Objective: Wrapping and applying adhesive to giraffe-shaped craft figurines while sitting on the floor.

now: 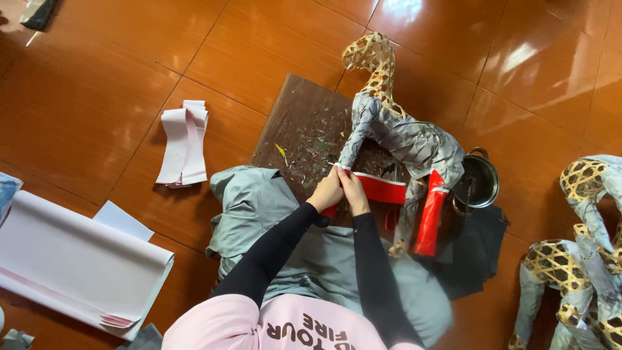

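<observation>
- I see open tiled floor (pixel 116 78) across the upper left of the frame; the nearest clutter there is a folded stack of pale pink paper strips (pixel 184 142), well apart from my hands.
- At the lower left lie large pale paper sheets (pixel 71 259), with bare floor between them and my lap.
- The right side is crowded: a metal pot (pixel 477 181) sits just beside the figure's rear, dark sheets (pixel 476 249) lie below it, and more woven animal frames (pixel 576 259) fill the lower right edge.
- A dark wooden board (pixel 298 123), littered with paper scraps, lies under the work at centre.
- Both my forearms in black sleeves reach upward from the bottom centre, converging just left of centre.
- My left hand (pixel 326 192) and right hand (pixel 354 192) touch each other, fingers pinched closed on the end of a red paper strip (pixel 382 190) at the bottom of the figure's front leg.
- The bamboo animal figure (pixel 395 129) stands at centre on the board, its head and neck bare woven lattice, its body and front leg covered in grey paper, one rear leg wrapped in red.
</observation>
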